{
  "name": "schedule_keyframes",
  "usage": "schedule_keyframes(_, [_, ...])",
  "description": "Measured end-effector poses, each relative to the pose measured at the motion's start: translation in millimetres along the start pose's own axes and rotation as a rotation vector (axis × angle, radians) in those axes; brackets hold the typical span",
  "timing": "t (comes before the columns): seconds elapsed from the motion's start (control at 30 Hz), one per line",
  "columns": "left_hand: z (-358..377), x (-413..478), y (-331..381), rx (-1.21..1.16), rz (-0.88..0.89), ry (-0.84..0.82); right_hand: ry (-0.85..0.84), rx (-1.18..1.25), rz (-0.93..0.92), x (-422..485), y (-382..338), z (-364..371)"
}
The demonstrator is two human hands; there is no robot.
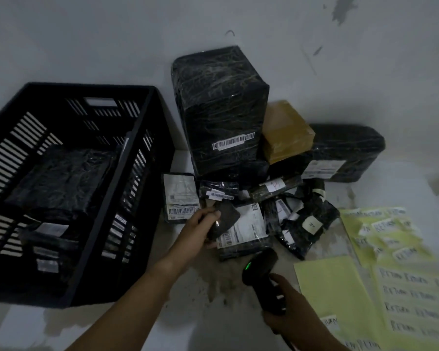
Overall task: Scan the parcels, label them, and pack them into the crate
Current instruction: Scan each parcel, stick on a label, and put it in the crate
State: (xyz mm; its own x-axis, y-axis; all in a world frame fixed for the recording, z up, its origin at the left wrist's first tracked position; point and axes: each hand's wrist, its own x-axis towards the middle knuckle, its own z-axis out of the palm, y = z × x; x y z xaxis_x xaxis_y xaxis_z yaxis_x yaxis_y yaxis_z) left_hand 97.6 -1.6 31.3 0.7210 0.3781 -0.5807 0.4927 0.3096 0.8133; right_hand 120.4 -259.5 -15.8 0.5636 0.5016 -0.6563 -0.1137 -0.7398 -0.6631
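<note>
Parcels (241, 198) heaped mid-picture on a pale stained surface (213, 330), mostly black wrap with white barcode labels. One small dark parcel (226, 219) at 6 o'clock of the heap, gripped by the left hand (203, 224), thumb on top and fingers curled beneath. Just below, at 5 o'clock, a black scanner (260, 277) with a green light lit, nose pointed toward the heap, handle wrapped by the curled fingers of the right hand (281, 317).

At 12 o'clock of the heap, a tall black-wrapped box (221, 105) standing against the wall, barcode strip low on its front. At 1 o'clock a brown taped box (287, 130) right beside it. At 2 o'clock a long black parcel (347, 150) lying flat, white label on its near side.

At 9 o'clock, a black slatted crate (91, 86), already holding several black-wrapped parcels (61, 178), labelled ones stacked toward its near side. At 4 o'clock, yellow-green sheets (403, 287) of handwritten white stickers spread flat, writing too blurred to read.
</note>
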Motion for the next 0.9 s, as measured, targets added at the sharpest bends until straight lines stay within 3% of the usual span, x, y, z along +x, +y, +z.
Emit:
schedule_keyframes(0.07, [6.7,-17.3,4.3,-0.093,-0.039,0.025,0.07,0.165,-0.018,-17.8,-4.6,-18.4])
schedule_keyframes(0.23, [22.5,-43.8,-1.8,-0.164,-0.084,0.123,0.086,0.307,-0.068,-55.7,-15.2,-61.4])
schedule_keyframes(0.37, [42.3,-61.7,-6.8,-0.375,-0.147,0.072,0.065,0.379,-0.099,-81.7,-14.5,-87.2])
schedule_keyframes(0.47, [60.5,-79.9,-8.6,-0.407,-0.155,0.061,0.057,0.405,-0.124,-97.0,-7.8,-98.7])
schedule_keyframes(0.63, [94.9,-98.2,-25.2,-0.382,-0.051,0.019,0.084,0.424,-0.181,-108.0,-3.7,-104.2])
schedule_keyframes(0.9, [160.4,-126.1,-46.4,-0.347,0.059,-0.064,0.251,0.715,-0.231,-107.0,-15.5,-97.2])
